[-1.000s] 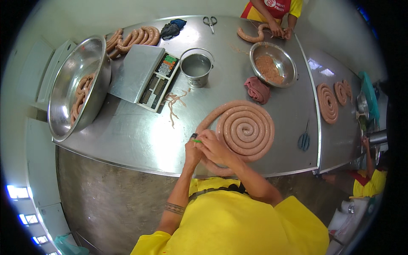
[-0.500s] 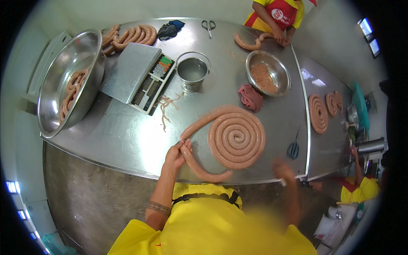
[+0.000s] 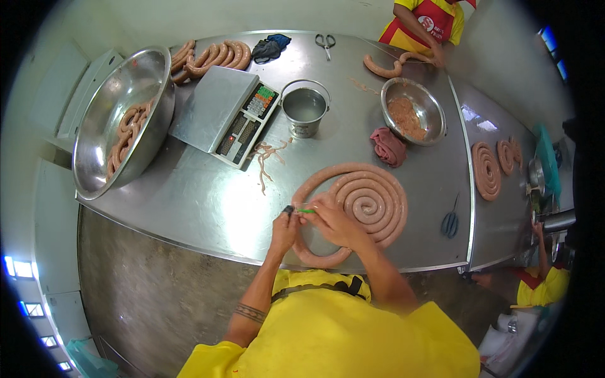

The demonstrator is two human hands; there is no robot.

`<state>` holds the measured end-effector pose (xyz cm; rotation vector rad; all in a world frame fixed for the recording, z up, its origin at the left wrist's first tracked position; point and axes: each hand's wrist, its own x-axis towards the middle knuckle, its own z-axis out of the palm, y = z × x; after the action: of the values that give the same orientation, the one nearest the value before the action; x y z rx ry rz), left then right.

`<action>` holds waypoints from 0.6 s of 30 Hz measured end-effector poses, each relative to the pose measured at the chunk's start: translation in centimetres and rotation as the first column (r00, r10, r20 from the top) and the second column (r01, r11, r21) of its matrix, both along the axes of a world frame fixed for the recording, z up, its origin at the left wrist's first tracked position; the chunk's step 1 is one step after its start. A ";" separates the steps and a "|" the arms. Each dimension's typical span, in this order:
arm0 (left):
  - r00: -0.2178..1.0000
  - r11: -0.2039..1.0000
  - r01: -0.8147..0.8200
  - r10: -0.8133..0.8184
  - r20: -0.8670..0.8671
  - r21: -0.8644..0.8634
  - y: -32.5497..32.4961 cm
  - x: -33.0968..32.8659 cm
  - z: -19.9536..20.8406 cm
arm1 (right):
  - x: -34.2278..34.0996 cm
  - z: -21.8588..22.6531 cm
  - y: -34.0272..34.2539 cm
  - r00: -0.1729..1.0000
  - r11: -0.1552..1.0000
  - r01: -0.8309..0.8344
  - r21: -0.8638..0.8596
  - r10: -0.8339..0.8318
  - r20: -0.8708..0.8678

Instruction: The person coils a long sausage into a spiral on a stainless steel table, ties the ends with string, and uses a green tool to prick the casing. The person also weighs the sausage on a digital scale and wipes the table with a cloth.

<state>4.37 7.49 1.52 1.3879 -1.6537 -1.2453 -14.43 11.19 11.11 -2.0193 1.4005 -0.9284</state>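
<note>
Left hand (image 3: 285, 232): curled, fingers bunched; cannot tell grip.
Right hand (image 3: 334, 222): blurred, fingers gathered at thin green strip (image 3: 307, 211); pinch unclear.
Sausage (image 3: 378, 217): smooth, glossy, pinkish flat spiral, 3 o'clock from hands.
Bucket (image 3: 304, 129): round, metal, 12 o'clock.

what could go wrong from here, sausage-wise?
1. The outer loop of the sausage coil lies close to the table's near edge; a tug might drag it off.
2. A small green item sits between the left hand and right hand; it could slip and drop onto the sausage.
3. The metal bucket stands right beside the scale; if it holds liquid, a knock might wet the scale.
</note>
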 end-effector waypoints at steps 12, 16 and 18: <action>0.938 0.985 -0.028 0.086 0.337 -0.171 -1.8 1.2 -0.6 | -11.4 -4.2 11.8 0.777 0.548 0.289 0.785 -0.613 0.142; 0.884 0.775 0.309 -0.020 0.467 -0.551 -0.3 2.9 2.2 | -1.2 -4.4 0.0 0.980 0.915 0.089 0.393 -0.151 0.129; 0.923 0.778 0.280 -0.057 0.381 -0.562 0.3 3.4 2.6 | 1.1 -1.8 -3.1 0.954 0.906 -0.247 0.343 0.164 0.253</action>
<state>7.74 7.79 4.12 1.0877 -2.2109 -0.4609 -13.30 8.11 9.33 -1.6840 1.1178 -0.7045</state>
